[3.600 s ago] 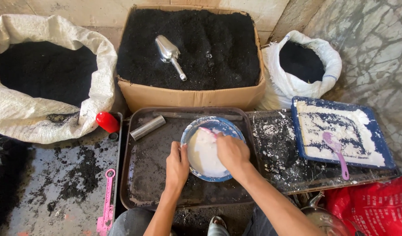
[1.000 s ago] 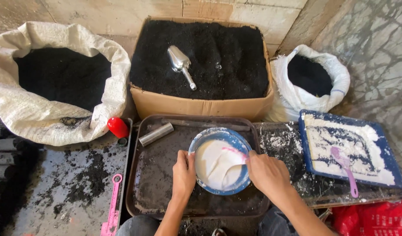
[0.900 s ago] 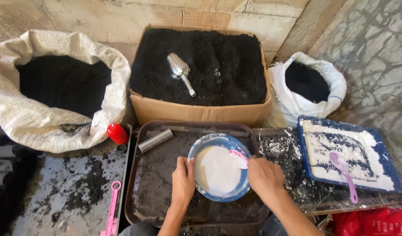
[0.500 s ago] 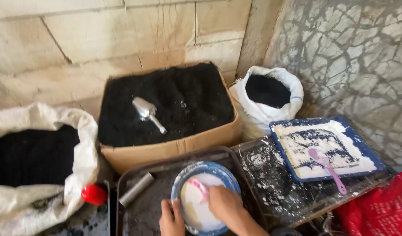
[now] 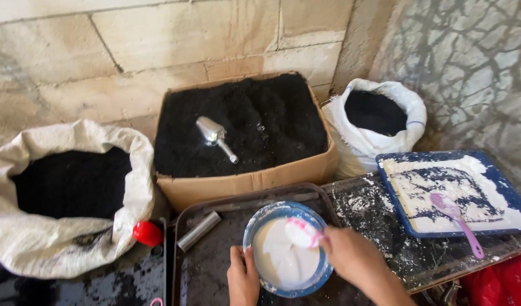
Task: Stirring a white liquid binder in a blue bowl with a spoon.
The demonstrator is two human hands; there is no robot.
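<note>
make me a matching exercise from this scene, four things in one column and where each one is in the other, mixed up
Things:
1. metal scoop
2. purple spoon
3. pink spoon
4. red cap

Places:
A. in the right hand, over the blue bowl of white paste
B. lying on the black powder in the cardboard box
C. beside the big white sack on the left
D. on the blue tray dusted with white powder

Pairs: 1-B, 2-D, 3-A, 4-C
</note>
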